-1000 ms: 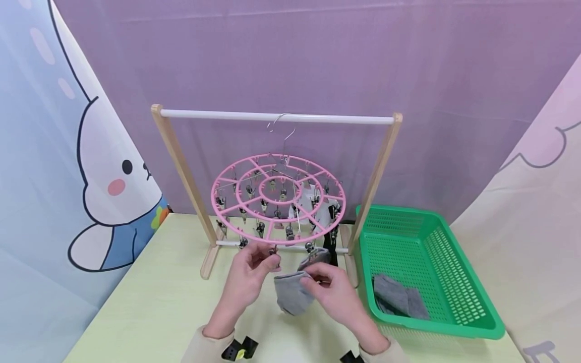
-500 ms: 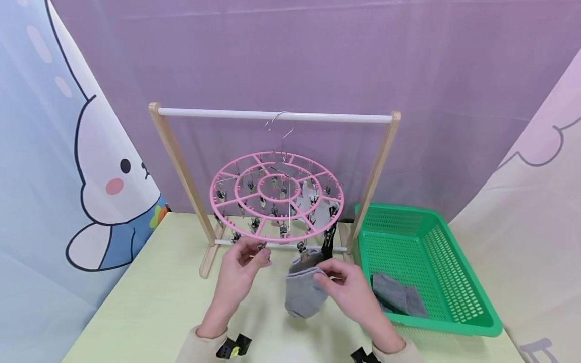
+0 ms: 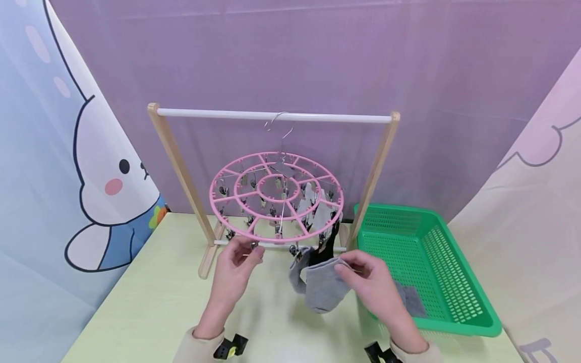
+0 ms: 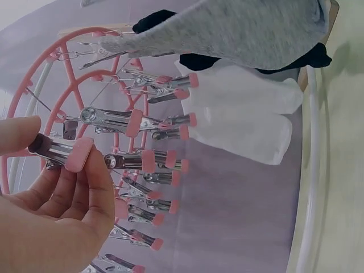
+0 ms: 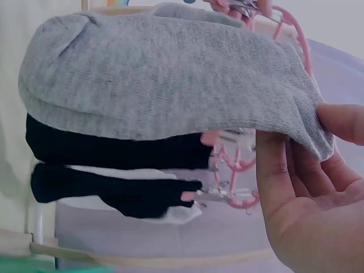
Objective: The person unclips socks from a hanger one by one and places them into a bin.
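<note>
Left of my right hand [image 3: 371, 283], the grey sock [image 3: 325, 288] hangs drawn away

With that hand I pinch its cuff, farther from my left hand [image 3: 233, 273] than a second ago. My left thumb and fingers pinch a clip [image 4: 61, 151] below the pink hanger [image 3: 211, 197]. With the gap wider, I judge sock and clip no nearer joining.

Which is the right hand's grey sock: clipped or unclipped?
Unclipped: only the right hand pinches the grey sock, by its cuff.
</note>
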### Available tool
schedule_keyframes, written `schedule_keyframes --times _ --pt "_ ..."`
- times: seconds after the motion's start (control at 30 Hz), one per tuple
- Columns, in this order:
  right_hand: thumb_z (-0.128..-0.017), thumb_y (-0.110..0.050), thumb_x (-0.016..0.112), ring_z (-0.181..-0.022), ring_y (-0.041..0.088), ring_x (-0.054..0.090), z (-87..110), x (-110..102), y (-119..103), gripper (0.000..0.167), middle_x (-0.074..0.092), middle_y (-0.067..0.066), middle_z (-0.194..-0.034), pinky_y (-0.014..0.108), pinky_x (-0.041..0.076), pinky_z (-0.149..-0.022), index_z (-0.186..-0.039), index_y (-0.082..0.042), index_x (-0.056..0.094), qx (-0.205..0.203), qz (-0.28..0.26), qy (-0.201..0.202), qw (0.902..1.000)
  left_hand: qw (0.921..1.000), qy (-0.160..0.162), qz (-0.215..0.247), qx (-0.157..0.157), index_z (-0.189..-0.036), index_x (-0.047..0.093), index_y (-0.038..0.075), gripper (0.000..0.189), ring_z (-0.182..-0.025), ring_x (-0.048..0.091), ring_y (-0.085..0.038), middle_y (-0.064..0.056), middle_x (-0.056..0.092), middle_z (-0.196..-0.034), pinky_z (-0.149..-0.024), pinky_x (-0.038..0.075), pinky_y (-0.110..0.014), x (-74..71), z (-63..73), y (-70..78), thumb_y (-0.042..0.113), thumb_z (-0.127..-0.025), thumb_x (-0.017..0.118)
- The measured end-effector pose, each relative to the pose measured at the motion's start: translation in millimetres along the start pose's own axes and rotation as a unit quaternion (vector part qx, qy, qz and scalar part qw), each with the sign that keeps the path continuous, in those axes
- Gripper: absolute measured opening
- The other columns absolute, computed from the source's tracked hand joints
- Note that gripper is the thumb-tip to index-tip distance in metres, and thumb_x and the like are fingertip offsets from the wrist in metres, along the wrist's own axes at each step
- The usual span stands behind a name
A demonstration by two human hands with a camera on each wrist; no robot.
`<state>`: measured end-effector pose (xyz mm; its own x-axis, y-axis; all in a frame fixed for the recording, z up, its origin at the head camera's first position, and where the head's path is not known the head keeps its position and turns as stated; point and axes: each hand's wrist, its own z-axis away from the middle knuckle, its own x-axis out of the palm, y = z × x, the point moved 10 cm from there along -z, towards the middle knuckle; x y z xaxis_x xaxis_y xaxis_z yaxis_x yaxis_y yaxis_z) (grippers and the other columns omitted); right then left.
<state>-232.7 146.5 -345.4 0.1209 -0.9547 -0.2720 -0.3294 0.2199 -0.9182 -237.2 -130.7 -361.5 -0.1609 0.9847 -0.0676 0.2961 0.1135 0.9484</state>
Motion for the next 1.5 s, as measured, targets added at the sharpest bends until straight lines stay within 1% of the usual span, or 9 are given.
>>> schedule_keyframes --times 0.23,0.47,0.67,0.77,0.93,1.2,1.27,1.33,1.5 --pt "-0.096 -0.008 0.07 -0.08 0.014 0.065 1.1 -17 -6 0.012 0.07 0.006 -0.091 0.027 0.057 -0.07 -0.105 0.0 0.072 -0.003 0.001 0.015 0.9999 1.0 0.009 -0.003 0.0 -0.115 0.063 -0.001 0.021 -0.086 0.067 -0.02 -0.014 0.063 -0.098 -0.079 0.058 -0.026 -4.2 -0.5 -0.3 0.004 -0.095 0.069" --pt "-0.098 -0.006 0.067 -0.079 0.016 0.067 1.9 -32 -11 0.013 0.071 0.005 -0.092 0.027 0.057 -0.068 -0.107 0.003 0.071 -0.008 -0.006 0.035 0.9993 0.9998 0.018 0.0 0.0 -0.115 0.063 -0.002 0.021 -0.084 0.067 -0.02 -0.015 0.064 -0.097 -0.078 0.059 -0.026 -7.5 -2.3 -0.3 0.001 -0.095 0.069" --pt "-0.097 -0.002 0.066 -0.079 0.013 0.067 2.5 -54 -14 0.013 0.072 0.002 -0.091 0.024 0.056 -0.069 -0.108 0.004 0.07 -0.016 -0.024 0.069 0.9972 0.9996 0.025 -0.003 -0.013 -0.119 0.062 0.0 0.025 -0.085 0.065 -0.018 -0.016 0.063 -0.099 -0.079 0.058 -0.026 -10.7 -1.3 -3.3 0.003 -0.096 0.068" --pt "-0.097 -0.001 0.066 -0.08 0.013 0.066 2.7 -68 -15 0.012 0.072 0.001 -0.091 0.023 0.054 -0.069 -0.107 0.005 0.07 -0.017 -0.042 0.091 0.9948 0.9996 0.027 -0.003 -0.012 -0.12 0.062 0.0 0.026 -0.085 0.065 -0.018 -0.016 0.063 -0.1 -0.079 0.058 -0.027 -11.5 -1.3 -3.6 0.004 -0.096 0.068" --pt "-0.097 -0.003 0.067 -0.079 0.012 0.062 5.1 -90 -12 0.013 0.07 -0.001 -0.089 0.021 0.052 -0.07 -0.108 0.005 0.069 0.002 -0.052 0.126 0.9907 0.9995 0.03 -0.006 -0.007 -0.119 0.062 0.0 0.024 -0.084 0.065 -0.017 -0.014 0.063 -0.098 -0.078 0.057 -0.024 -12.2 -1.4 -3.6 0.004 -0.096 0.069" --pt "-0.098 -0.009 0.069 -0.081 0.011 0.063 9.7 -117 0 0.019 0.07 -0.003 -0.092 0.018 0.052 -0.07 -0.113 0.002 0.069 0.031 -0.025 0.163 0.9858 0.9992 0.034 -0.015 -0.015 -0.12 0.062 0.0 0.026 -0.086 0.066 -0.018 -0.016 0.063 -0.099 -0.079 0.057 -0.024 -16.2 -1.4 -5.7 0.005 -0.096 0.069" --pt "-0.097 -0.009 0.069 -0.08 0.011 0.063 10.8 -122 4 0.019 0.071 -0.003 -0.091 0.018 0.052 -0.069 -0.112 0.003 0.069 0.035 -0.032 0.171 0.9841 0.9991 0.035 -0.017 -0.013 -0.121 0.062 0.0 0.026 -0.086 0.066 -0.018 -0.017 0.063 -0.099 -0.079 0.057 -0.025 -17.4 -1.7 -5.4 0.005 -0.096 0.068" --pt "-0.097 -0.011 0.07 -0.081 0.011 0.063 12.2 -125 9 0.019 0.071 -0.004 -0.092 0.017 0.052 -0.07 -0.112 0.002 0.07 0.043 -0.024 0.176 0.9832 0.9991 0.037 -0.016 -0.008 -0.121 0.062 -0.001 0.026 -0.085 0.065 -0.017 -0.017 0.062 -0.1 -0.079 0.057 -0.025 -18.2 -2.2 -5.0 0.004 -0.096 0.068" --pt "-0.098 -0.017 0.07 -0.083 0.008 0.062 9.7 -134 25 0.024 0.071 -0.005 -0.094 0.016 0.052 -0.07 -0.114 0.001 0.068 0.07 0.042 0.167 0.9825 0.9985 0.052 -0.016 -0.006 -0.122 0.062 -0.001 0.026 -0.086 0.065 -0.016 -0.017 0.062 -0.101 -0.078 0.057 -0.024 -17.3 0.2 -4.3 0.004 -0.097 0.067"
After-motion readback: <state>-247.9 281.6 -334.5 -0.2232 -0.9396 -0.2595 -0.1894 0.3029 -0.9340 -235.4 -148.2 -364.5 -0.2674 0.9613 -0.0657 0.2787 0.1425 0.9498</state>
